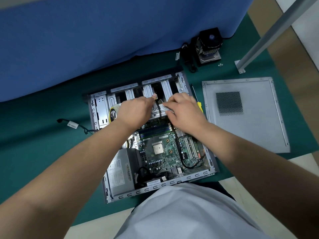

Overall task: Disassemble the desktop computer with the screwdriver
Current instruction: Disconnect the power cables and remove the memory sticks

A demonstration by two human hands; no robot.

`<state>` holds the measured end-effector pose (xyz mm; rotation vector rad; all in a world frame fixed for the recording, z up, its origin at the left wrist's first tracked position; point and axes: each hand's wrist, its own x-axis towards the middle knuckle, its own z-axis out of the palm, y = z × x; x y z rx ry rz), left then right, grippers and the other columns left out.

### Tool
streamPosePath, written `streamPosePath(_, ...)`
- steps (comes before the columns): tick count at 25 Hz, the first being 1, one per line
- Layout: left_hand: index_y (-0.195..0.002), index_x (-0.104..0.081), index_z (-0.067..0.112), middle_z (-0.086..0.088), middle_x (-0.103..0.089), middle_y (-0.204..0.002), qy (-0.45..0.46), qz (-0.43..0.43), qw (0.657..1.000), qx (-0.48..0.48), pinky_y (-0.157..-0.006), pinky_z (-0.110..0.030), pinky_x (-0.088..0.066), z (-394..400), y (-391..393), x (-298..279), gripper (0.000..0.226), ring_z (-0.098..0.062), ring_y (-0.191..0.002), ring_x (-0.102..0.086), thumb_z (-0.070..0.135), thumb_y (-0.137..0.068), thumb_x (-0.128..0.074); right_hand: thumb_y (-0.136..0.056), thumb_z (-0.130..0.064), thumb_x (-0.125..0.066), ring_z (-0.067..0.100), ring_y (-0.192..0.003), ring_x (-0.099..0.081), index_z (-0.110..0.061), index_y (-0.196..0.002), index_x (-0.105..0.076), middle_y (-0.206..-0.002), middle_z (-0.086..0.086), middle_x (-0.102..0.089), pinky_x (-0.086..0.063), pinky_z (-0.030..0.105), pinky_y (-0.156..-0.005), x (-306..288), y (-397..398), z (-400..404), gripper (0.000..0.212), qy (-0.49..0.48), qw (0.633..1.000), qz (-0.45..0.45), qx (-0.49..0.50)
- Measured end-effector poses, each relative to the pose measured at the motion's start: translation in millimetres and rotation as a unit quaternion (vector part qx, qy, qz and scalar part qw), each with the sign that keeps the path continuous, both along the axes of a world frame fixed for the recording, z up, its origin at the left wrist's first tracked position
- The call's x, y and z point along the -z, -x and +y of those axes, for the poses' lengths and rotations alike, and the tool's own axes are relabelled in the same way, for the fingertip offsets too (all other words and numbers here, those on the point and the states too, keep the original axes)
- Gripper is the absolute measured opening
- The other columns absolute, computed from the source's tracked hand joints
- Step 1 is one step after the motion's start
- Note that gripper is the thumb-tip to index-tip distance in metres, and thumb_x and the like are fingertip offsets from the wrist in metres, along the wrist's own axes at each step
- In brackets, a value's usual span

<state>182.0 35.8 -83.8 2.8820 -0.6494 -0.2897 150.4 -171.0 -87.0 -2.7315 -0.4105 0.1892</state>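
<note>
Computer case (103, 109) lies open on the mat, screwdriver (198, 104) just right of it. Left hand (136, 111) and right hand (184, 111) each pinch a cable (159, 111) at the far bays; yanking could likely damage its connector.

arms: two bare forearms, uncovered from the lower frame edge up to the wrists; no sleeve edge in view
left hand (136, 110): bare, no glove, no ring or watch to be seen
right hand (185, 112): bare, no glove, nothing worn at the wrist
fingernails: short and unpainted where they show, on the left thumb
top: pale grey-white garment (186, 211), plain smooth cloth with soft folds, no print or lettering, filling the lower middle of the view
lower clothing: a narrow dark strip (222, 188) shows past the right edge of the pale top; too little is visible to tell what it is
</note>
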Motion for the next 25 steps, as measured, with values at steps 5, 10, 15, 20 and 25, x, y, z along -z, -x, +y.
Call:
streamPosePath(5, -0.156, -0.037, 0.039, 0.007, -0.039, -0.058, -0.022, 0.029, 0.996, -0.082, -0.047, -0.028, -0.028, -9.9, 10.3, 1.8, 0.049, -0.024, -0.052, -0.044, 0.033, -0.108, -0.036, -0.103, -0.040, -0.051, 0.024, -0.138, -0.041, -0.023, -0.140, -0.060, -0.140, 0.001, -0.054, -0.026, 0.045, -0.115, 11.9, -1.7, -23.5, 0.042, 0.047, 0.998, -0.044, 0.000)
streamPosePath(10, -0.155, -0.036, 0.047, 0.003, -0.054, -0.065, -0.041, 0.030, 0.996, -0.070, -0.047, -0.029, -0.037, -3.0, 2.6, 0.0, 0.050, -0.028, -0.061, -0.057, 0.029, -0.108, -0.035, -0.105, -0.039, -0.046, 0.023, -0.140, -0.039, -0.022, -0.141, -0.057, -0.141, 0.001, -0.054, -0.022, 0.042, -0.116, 19.2, 2.0, -23.2, 0.042, 0.049, 0.997, -0.059, -0.004)
streamPosePath(15, -0.159, -0.034, 0.036, -0.003, -0.066, -0.091, 0.024, 0.074, 0.994, -0.079, -0.053, -0.032, -0.041, -7.1, 12.4, -2.5, 0.053, -0.026, -0.074, -0.061, 0.025, -0.107, -0.038, -0.105, -0.038, -0.046, 0.024, -0.142, -0.037, -0.022, -0.143, -0.055, -0.145, 0.002, -0.051, -0.021, 0.043, -0.117, 19.7, 1.4, -24.2, 0.042, 0.052, 0.997, -0.056, -0.008)
streamPosePath(20, -0.142, -0.058, 0.013, -0.007, -0.061, -0.106, 0.145, -0.001, 0.985, -0.091, -0.085, -0.044, -0.051, -11.0, 56.6, 6.2, 0.042, -0.030, -0.102, -0.057, 0.012, -0.101, -0.050, -0.104, -0.043, -0.042, 0.026, -0.145, -0.029, -0.023, -0.146, -0.050, -0.154, 0.003, -0.040, -0.027, 0.048, -0.115, 19.4, -3.7, -32.5, 0.047, 0.092, 0.993, -0.057, -0.051)
streamPosePath(25, -0.116, -0.067, 0.016, 0.000, -0.068, -0.113, 0.227, 0.152, 0.962, 0.018, -0.098, -0.035, -0.051, -45.8, 104.6, 19.4, 0.020, -0.016, -0.105, -0.060, 0.015, -0.099, -0.057, -0.104, -0.042, -0.043, 0.026, -0.143, -0.033, -0.024, -0.144, -0.053, -0.151, 0.001, -0.045, -0.026, 0.046, -0.115, 22.0, -2.6, -32.3, 0.045, 0.080, 0.994, -0.067, -0.040)
